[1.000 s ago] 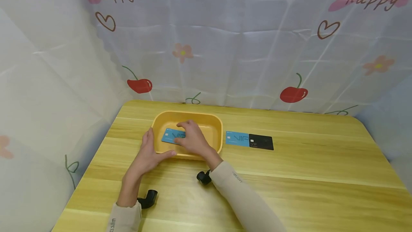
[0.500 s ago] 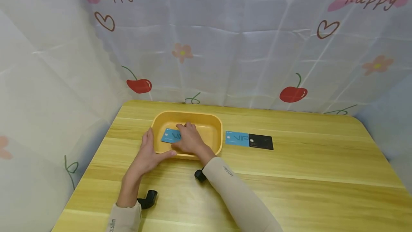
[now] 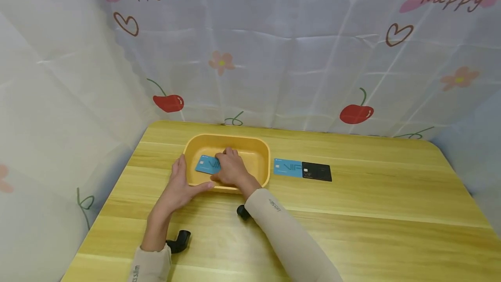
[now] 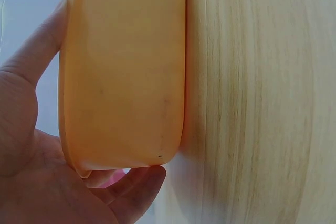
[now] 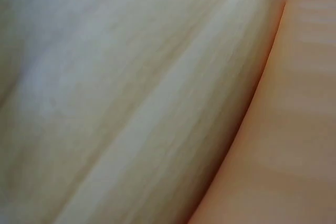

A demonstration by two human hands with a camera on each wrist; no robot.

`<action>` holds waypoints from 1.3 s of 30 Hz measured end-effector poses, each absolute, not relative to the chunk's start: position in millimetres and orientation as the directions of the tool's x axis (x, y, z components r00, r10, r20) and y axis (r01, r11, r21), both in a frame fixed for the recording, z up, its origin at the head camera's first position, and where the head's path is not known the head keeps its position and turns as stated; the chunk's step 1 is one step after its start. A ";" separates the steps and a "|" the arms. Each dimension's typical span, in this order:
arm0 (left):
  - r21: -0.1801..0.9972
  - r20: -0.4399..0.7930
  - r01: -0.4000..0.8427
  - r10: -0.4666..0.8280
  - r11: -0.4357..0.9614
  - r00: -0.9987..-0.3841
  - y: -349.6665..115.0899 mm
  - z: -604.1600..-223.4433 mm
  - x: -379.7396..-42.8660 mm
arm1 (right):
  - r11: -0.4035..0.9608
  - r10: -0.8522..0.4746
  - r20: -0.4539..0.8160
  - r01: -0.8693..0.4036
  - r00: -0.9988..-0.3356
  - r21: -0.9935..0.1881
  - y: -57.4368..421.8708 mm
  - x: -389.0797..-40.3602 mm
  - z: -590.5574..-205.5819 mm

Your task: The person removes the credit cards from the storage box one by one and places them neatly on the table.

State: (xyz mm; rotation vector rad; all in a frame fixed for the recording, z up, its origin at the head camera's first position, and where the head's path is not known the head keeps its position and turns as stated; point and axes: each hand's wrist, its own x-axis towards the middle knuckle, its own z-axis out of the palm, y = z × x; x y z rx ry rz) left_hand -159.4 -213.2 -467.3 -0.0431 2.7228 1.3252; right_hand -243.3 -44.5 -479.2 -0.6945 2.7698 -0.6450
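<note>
The right hand [image 3: 232,169] reaches into a yellow tub [image 3: 256,162], its fingers curled over the right end of a blue card [image 3: 204,164] lying on the tub's floor; whether they pinch it cannot be told. The left hand [image 3: 181,188] grips the tub's near left corner. Just right of the tub, a second blue card [image 3: 287,168] and a black card [image 3: 317,171] lie side by side on the bench [image 3: 375,216].
</note>
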 end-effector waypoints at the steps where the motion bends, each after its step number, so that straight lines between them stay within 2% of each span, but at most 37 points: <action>1: 0.783 -0.114 -0.076 0.023 0.617 -0.993 -213.4 -467.9 -159.4 | 0.792 -0.488 -0.097 -0.393 -0.868 -0.467 -44.6 -243.3 -479.3; 29: 0.785 -0.099 -0.060 0.029 0.616 -0.995 -214.0 -466.6 -160.0 | 0.750 -0.501 -0.077 -0.388 -0.862 -0.536 -41.2 -246.0 -480.1; 39: 0.781 -0.095 -0.053 0.035 0.622 -0.995 -214.5 -466.6 -159.5 | 0.707 -0.482 -0.029 -0.369 -0.876 -0.604 -40.6 -244.1 -478.2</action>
